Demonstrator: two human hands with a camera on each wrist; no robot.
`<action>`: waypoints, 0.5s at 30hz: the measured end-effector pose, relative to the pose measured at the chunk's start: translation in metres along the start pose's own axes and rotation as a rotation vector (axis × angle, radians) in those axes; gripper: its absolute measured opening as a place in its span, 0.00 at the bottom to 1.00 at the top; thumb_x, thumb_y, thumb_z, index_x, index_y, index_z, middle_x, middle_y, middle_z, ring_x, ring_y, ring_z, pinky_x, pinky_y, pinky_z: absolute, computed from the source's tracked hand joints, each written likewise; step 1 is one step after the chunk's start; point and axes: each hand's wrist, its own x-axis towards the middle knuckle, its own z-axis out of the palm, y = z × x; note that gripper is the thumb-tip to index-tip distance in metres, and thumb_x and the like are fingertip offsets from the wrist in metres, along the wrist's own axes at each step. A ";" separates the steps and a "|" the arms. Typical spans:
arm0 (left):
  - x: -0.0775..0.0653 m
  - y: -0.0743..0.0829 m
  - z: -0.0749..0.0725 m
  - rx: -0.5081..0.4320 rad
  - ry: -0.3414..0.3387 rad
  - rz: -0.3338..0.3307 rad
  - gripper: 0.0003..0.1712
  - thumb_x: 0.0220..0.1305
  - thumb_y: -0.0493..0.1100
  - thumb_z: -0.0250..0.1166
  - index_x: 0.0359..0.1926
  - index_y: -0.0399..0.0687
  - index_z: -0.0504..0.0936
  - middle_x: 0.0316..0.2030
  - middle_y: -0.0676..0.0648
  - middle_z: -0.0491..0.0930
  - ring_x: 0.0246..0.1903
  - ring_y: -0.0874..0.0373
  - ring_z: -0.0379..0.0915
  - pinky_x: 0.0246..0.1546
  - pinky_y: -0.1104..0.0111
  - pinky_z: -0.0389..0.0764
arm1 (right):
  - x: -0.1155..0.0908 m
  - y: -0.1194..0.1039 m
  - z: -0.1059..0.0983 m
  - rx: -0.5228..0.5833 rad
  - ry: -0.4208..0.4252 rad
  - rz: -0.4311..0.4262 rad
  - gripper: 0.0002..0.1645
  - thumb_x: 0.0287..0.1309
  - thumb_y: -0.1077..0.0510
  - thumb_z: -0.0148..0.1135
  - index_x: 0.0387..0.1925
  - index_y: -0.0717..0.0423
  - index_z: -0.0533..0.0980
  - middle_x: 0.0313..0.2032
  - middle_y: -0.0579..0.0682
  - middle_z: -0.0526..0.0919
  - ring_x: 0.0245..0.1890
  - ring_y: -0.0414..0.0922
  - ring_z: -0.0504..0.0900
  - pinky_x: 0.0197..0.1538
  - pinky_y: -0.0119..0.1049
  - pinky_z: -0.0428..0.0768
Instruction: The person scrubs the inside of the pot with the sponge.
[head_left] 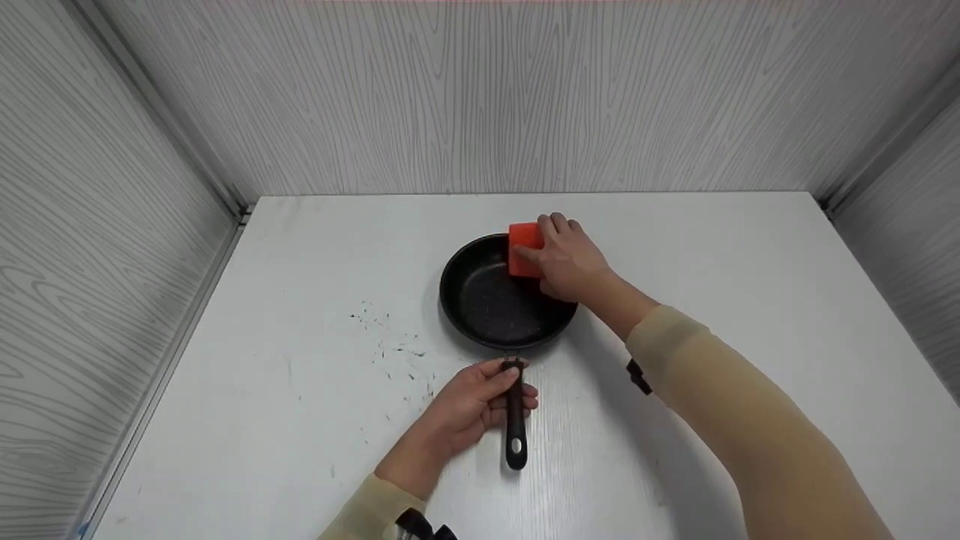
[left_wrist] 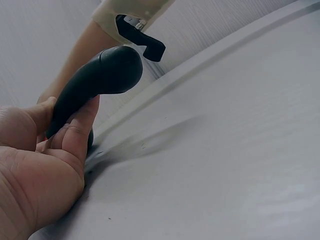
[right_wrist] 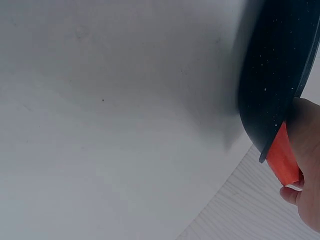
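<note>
A black frying pan (head_left: 495, 304) is at the middle of the white table, its handle (head_left: 516, 431) pointing toward me. My left hand (head_left: 476, 405) holds that handle near the pan, thumb on top and fingers underneath. In the left wrist view the rounded handle end (left_wrist: 117, 70) sticks out past the fingers. With my right hand (head_left: 571, 262) I grip a rectangular orange-red sponge (head_left: 523, 267) against the pan's far right inner wall. The right wrist view shows the pan's outer side (right_wrist: 272, 75) and part of the sponge (right_wrist: 283, 157) at the rim. The sponge's underside is hidden.
Small dark specks (head_left: 401, 349) are scattered on the white table (head_left: 315, 420) left of the pan. A grey wood-grain panel (head_left: 480, 97) rises behind the table, with similar panels at both sides.
</note>
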 end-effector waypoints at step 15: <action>0.001 0.000 0.000 -0.002 0.008 -0.003 0.23 0.80 0.40 0.61 0.68 0.30 0.74 0.40 0.38 0.88 0.39 0.52 0.89 0.48 0.59 0.90 | -0.010 0.004 -0.008 -0.061 -0.009 -0.014 0.32 0.63 0.53 0.67 0.69 0.45 0.78 0.68 0.71 0.66 0.67 0.66 0.65 0.68 0.60 0.71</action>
